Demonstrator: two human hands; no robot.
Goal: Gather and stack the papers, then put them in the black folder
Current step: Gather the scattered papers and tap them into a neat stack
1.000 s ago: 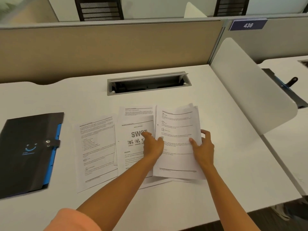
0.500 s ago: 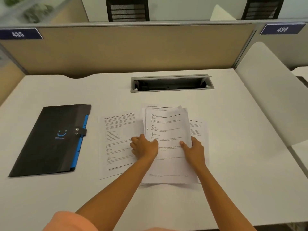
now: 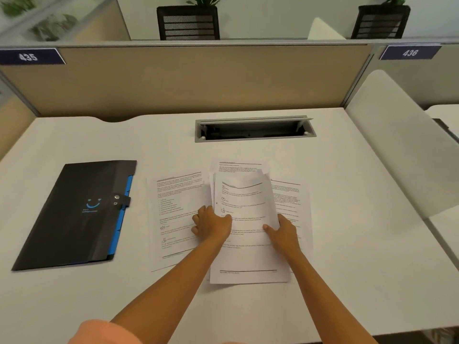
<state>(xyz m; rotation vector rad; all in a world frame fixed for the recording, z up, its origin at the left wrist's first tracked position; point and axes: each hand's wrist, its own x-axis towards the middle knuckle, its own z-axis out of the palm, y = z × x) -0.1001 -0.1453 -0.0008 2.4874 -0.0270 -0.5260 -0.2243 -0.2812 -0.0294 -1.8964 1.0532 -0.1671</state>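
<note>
Left hand [image 3: 213,225] and right hand [image 3: 283,230] grip the white printed paper stack [image 3: 244,207]; the closed black snap folder [image 3: 74,214] lies leftward (left hand nearer), lengthwise away.

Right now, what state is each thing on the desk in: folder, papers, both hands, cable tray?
black folder: closed, strap snapped, flat on the desk, left of the papers.
centre stack: partly gathered, edges uneven, top sheet bowed.
left sheet: flat, not yet gathered.
right sheet: flat, partly under the stack.
left hand: grips the stack's left edge.
right hand: grips its right edge.
cable tray: lid open.
</note>
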